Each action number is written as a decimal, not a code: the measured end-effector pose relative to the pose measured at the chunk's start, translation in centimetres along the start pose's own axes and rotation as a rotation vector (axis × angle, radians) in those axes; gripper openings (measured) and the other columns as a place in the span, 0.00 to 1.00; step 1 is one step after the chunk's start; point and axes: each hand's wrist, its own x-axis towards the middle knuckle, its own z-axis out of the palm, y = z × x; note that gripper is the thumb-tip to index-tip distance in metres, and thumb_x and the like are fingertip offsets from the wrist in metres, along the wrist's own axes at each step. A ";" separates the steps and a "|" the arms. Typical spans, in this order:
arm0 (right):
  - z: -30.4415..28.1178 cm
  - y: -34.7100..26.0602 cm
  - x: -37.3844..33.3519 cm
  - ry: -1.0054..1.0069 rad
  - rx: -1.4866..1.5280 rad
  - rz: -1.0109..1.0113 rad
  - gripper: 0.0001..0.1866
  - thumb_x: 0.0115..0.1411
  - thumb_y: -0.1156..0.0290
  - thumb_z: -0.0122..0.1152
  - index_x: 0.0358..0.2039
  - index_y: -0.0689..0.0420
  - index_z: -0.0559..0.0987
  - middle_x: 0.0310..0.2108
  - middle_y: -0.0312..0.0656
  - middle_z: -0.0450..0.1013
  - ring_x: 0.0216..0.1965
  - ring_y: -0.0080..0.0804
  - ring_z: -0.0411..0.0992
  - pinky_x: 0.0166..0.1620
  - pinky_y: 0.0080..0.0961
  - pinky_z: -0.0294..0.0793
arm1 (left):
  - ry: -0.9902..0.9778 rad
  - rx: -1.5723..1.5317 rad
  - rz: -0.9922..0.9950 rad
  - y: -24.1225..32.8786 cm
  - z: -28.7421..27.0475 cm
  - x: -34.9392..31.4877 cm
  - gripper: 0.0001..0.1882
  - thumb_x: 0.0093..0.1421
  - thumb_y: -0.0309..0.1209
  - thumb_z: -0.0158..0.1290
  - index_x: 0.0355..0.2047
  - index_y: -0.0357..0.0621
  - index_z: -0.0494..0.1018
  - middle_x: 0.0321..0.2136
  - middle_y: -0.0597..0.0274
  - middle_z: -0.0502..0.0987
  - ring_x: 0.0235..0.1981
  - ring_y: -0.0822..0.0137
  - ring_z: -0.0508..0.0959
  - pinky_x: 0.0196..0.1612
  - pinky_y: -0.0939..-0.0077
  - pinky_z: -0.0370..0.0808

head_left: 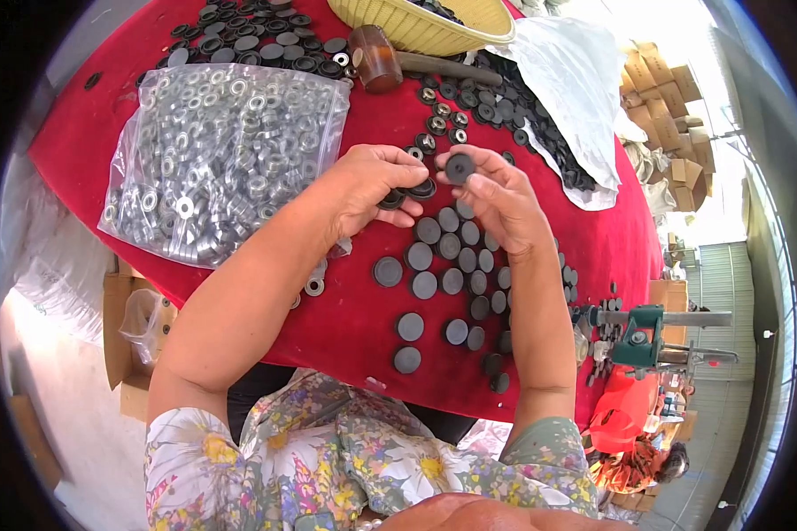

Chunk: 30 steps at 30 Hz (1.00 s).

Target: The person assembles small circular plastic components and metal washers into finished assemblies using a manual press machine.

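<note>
Over the middle of the red cloth, my left hand [363, 188] is closed around a couple of round black caps [421, 189]. My right hand [507, 202] pinches one black round cap [460, 169] between thumb and fingers, its face with a small centre mark turned up. The two hands are close together, with the caps in them apart. Below my right hand lie several loose black discs [423, 285], spread flat on the cloth. Just beyond my fingers, black caps with shiny metal rings [441, 110] set in them form a small group.
A clear plastic bag of metal rings [230, 159] lies at left. Farther back are a brown mallet [376, 62], a yellow basket [381, 19], heaped black caps [248, 42] and a white sack [567, 80]. A green metal device [642, 336] stands at right, near a person in red [624, 420].
</note>
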 end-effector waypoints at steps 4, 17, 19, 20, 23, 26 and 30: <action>-3.0 -0.9 0.5 0.270 -0.355 -0.084 0.24 0.57 0.72 0.63 0.53 0.65 0.71 0.45 0.42 0.74 0.44 0.27 0.73 0.49 0.23 0.70 | 0.068 0.033 0.017 0.2 0.2 0.2 0.10 0.59 0.32 0.58 0.38 0.42 0.73 0.30 0.62 0.77 0.23 0.70 0.77 0.24 0.75 0.77; -11.8 1.9 4.4 0.602 -1.244 -0.077 0.22 0.50 0.68 0.66 0.47 0.59 0.77 0.39 0.49 0.78 0.42 0.41 0.77 0.47 0.34 0.74 | 0.140 0.097 0.032 -0.1 0.3 0.5 0.08 0.59 0.27 0.55 0.38 0.38 0.73 0.30 0.59 0.76 0.20 0.70 0.77 0.18 0.78 0.75; -12.2 1.6 5.2 0.626 -1.293 -0.044 0.23 0.50 0.66 0.66 0.48 0.58 0.77 0.40 0.49 0.77 0.43 0.42 0.76 0.48 0.36 0.73 | 0.144 0.102 0.031 -0.1 0.5 0.4 0.07 0.60 0.27 0.54 0.38 0.38 0.73 0.30 0.59 0.76 0.20 0.70 0.77 0.18 0.79 0.75; -12.5 1.5 5.7 0.646 -1.421 -0.006 0.23 0.51 0.65 0.66 0.49 0.57 0.77 0.41 0.48 0.77 0.44 0.42 0.76 0.48 0.34 0.73 | 0.153 0.162 0.045 -0.1 0.6 0.3 0.07 0.60 0.28 0.54 0.38 0.38 0.73 0.29 0.60 0.76 0.21 0.71 0.76 0.19 0.79 0.74; -11.5 1.3 6.9 0.690 -1.647 0.077 0.24 0.52 0.63 0.66 0.50 0.53 0.77 0.43 0.47 0.76 0.46 0.43 0.75 0.49 0.34 0.72 | 0.171 0.275 0.086 -0.4 0.4 0.3 0.07 0.61 0.27 0.53 0.38 0.38 0.74 0.29 0.62 0.76 0.21 0.73 0.76 0.20 0.81 0.74; -12.2 0.6 8.4 0.729 -1.644 0.096 0.24 0.52 0.62 0.65 0.51 0.50 0.77 0.48 0.47 0.74 0.51 0.46 0.71 0.52 0.41 0.69 | 0.170 0.342 0.131 -0.7 0.8 0.2 0.07 0.60 0.25 0.52 0.38 0.36 0.74 0.28 0.61 0.76 0.22 0.73 0.76 0.20 0.81 0.74; -13.4 0.8 10.5 0.675 -1.549 0.013 0.23 0.53 0.62 0.65 0.51 0.49 0.77 0.50 0.46 0.71 0.56 0.46 0.67 0.56 0.48 0.64 | 0.162 0.408 0.138 -0.8 1.0 0.3 0.08 0.59 0.25 0.52 0.38 0.34 0.73 0.27 0.59 0.75 0.22 0.72 0.76 0.20 0.81 0.74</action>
